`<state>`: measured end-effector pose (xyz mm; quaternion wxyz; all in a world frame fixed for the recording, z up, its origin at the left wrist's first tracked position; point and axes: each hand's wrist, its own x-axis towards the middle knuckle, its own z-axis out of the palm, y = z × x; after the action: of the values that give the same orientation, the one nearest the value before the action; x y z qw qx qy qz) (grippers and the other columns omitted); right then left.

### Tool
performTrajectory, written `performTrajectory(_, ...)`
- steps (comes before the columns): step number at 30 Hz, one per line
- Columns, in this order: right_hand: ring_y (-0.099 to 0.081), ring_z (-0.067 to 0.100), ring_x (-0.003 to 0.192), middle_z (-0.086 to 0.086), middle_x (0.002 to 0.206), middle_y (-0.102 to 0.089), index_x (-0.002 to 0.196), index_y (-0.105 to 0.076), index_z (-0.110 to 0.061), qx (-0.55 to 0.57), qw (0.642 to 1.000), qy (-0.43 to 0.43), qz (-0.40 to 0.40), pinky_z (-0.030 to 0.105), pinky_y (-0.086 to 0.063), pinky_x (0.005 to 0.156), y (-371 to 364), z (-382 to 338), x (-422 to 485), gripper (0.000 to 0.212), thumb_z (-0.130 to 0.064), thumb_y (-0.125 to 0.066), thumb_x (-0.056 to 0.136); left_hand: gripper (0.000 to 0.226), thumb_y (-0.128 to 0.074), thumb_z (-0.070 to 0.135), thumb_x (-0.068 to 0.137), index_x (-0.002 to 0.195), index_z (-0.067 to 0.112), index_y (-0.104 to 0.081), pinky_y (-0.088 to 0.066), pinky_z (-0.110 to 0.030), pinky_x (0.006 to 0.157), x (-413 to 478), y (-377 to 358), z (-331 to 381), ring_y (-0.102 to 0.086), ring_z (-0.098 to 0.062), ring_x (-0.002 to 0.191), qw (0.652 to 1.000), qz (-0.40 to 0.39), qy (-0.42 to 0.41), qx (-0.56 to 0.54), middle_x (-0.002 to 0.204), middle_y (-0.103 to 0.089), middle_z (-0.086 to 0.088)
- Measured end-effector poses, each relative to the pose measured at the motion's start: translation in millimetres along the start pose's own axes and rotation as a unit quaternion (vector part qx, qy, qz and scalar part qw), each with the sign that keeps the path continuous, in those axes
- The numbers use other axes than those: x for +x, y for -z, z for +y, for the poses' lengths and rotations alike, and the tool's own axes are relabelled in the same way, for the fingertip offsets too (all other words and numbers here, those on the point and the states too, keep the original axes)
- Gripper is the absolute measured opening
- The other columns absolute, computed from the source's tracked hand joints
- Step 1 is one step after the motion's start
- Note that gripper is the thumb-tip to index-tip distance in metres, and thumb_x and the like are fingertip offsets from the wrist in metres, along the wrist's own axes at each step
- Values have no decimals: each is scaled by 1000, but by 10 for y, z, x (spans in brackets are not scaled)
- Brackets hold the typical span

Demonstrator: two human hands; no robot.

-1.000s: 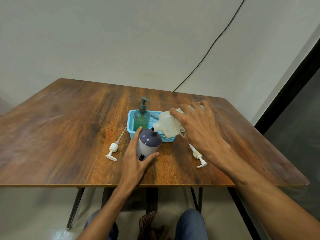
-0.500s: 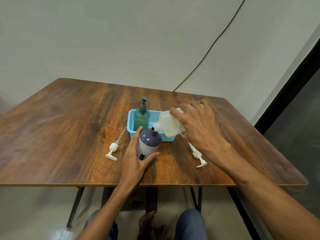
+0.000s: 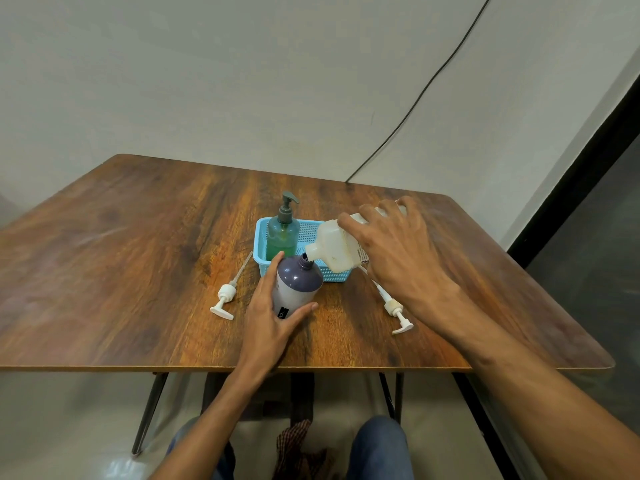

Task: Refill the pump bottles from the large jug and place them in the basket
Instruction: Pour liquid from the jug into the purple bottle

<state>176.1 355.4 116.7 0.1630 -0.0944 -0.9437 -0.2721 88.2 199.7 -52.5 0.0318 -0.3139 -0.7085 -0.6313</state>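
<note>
Two pump bottles, head view: a green pump bottle [image 3: 283, 233], pump fitted, stands upright inside the blue basket [image 3: 260, 252] at its left end. A purple bottle [image 3: 296, 285], neck open, stands on the table just in front of the basket's front wall.
Large jug: white and translucent [image 3: 334, 245], tipped over above the basket's right half. Its spout is at the purple bottle's open neck. Whether liquid is running cannot be told.
Left hand: [image 3: 273, 317] fingers and thumb curled round the purple bottle's body, bracing it in front of the basket.
Right hand: [image 3: 391, 251] clasped over the jug from above, holding it over the basket's right end.
Two loose pump heads: a left pump head [image 3: 225, 299] lies on the table left of the basket, its tube pointing toward the basket. A right pump head [image 3: 394, 306] lies front-right of the basket, its tube running under the right hand.
Table: wooden [image 3: 138, 271], bearing the basket.
Step in hand: judged to be the pour into the second bottle. The green bottle appears finished and is in the basket.
Next move calls for: bringing the jug level without a dribble and setting it down away from the basket. Then a pump head goes tube-first into the narrow neck and is screwed tight. Last, the purple bottle is lifted into the basket's free right half.
</note>
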Motion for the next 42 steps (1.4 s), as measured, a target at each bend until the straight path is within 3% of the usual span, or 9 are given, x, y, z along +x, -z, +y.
performTrajectory(4,-55,37,120,8,130,-61,136,-44,-29,-2,1000,1,2,56,-34,103,-9,0,4,71,-29,-83,76,98,-85,39,78,157,35,-27,-44,-12,105,0,-4,-3,-50,-1,133,1000,2,1,3,154,-45,9)
performTrajectory(13,-49,37,128,8,137,-56,141,-40,-29,9,1000,6,-1,56,-30,109,11,-6,-6,75,-34,-82,79,99,-84,41,78,157,36,-25,-43,-17,108,-6,13,-12,-48,-1,134,1000,2,1,5,155,-44,9)
performTrajectory(21,-54,36,120,7,127,-62,137,-44,-29,-8,1000,10,13,55,-32,105,10,-2,9,73,-31,-83,76,98,-85,40,78,157,35,-27,-41,-8,103,-6,16,-1,-49,2,132,1000,3,1,-1,154,-46,8)
performTrajectory(28,-56,36,114,7,123,-63,134,-46,-28,-21,1000,14,19,54,-36,100,32,-5,12,72,-30,-85,73,97,-86,37,79,157,36,-28,-46,-16,104,-18,22,22,-52,-2,131,1000,9,-7,5,152,-49,8)
performTrajectory(34,-54,36,117,8,127,-61,135,-44,-27,-25,999,18,14,54,-33,101,40,-9,8,74,-29,-85,73,98,-86,39,78,157,35,-28,-42,-6,100,-18,24,28,-52,0,130,1000,7,-3,8,152,-48,8)
performTrajectory(42,-54,37,119,10,128,-60,135,-45,-27,-28,999,21,12,55,-33,104,72,-18,9,75,-31,-86,72,98,-86,38,78,157,35,-28,-43,-9,102,-17,27,33,-51,0,132,1000,5,-1,-4,153,-48,8)
